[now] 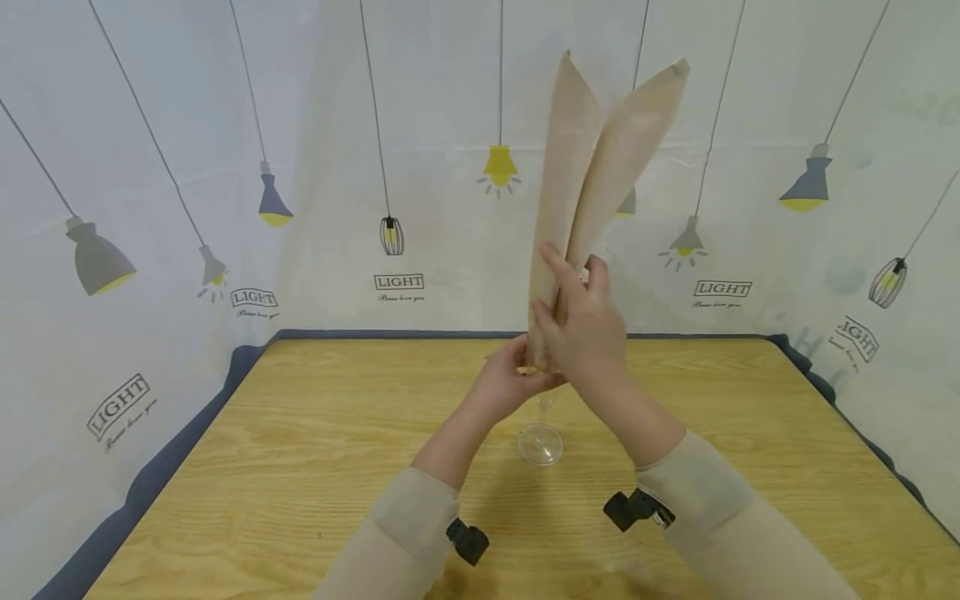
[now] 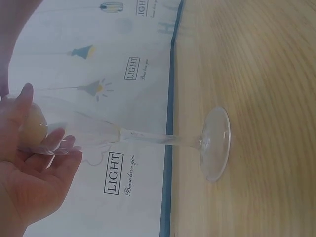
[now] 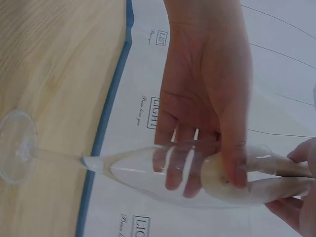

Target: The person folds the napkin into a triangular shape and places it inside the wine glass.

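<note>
A beige cloth napkin (image 1: 566,158), folded into two tall pointed ears, rises above a clear champagne flute (image 1: 540,444). Its rounded lower end sits inside the upper bowl of the glass, as the right wrist view shows through the wall. My left hand (image 1: 504,383) grips the bowl, thumb on one side and fingers round the other. Higher up, my right hand (image 1: 588,325) holds the napkin's folds between thumb and fingers, just above the rim. In the left wrist view the flute's foot (image 2: 216,144) stands on the wooden table.
The wood-grain table (image 1: 322,467) reaches back to a dark blue edge strip. Behind it hangs a white backdrop (image 1: 450,83) printed with lamps. A small black camera (image 1: 468,542) is strapped at the left sleeve, another black camera (image 1: 633,508) at the right sleeve.
</note>
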A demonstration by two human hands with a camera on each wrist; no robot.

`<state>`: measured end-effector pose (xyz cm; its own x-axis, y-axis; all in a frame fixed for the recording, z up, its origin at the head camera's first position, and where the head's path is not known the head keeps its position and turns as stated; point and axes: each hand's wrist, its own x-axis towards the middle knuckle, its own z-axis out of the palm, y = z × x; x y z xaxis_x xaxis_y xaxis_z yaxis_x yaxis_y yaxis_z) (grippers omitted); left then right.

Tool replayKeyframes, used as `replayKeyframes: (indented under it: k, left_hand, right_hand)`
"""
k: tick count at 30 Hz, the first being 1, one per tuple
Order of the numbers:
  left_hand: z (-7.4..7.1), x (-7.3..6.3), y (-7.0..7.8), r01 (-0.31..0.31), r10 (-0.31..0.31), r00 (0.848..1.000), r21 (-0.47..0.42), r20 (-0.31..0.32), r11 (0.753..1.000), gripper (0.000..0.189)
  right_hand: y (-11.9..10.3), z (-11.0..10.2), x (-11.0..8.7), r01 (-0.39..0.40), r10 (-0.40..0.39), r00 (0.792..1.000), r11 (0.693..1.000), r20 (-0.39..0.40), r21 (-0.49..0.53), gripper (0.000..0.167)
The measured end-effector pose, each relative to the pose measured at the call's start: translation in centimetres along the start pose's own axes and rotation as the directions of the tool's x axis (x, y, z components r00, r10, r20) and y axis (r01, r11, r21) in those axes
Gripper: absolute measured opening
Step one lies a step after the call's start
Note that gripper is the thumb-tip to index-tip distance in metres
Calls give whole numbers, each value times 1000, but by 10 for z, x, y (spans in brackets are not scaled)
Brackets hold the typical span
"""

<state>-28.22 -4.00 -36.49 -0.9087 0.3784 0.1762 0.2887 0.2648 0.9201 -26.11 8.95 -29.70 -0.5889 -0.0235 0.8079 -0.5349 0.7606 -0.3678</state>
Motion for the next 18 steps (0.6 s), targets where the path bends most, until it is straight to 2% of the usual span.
replayKeyframes:
  k: [4,8,15,18]
  left_hand:
    - [0,2,0,6,-6,1000,-7,10,1000,53]
    - [-3,7,-2,17,-17,1000,1,23,1000,56]
    - [-12,21,-6,-6,4,997,28,78,1000,58]
    - [-16,29,-8,-26,23,996,36,92,999,60]
  right_hand:
    - [-1,-7,6,31,-26,997,997,73,-68,54]
    - [-1,-15,14,30,-16,987,996,157,-86,50]
    - [8,-22,28,35,-36,975,999,221,6,38]
    - [11,-24,37,2,-18,966,998,257,62,33]
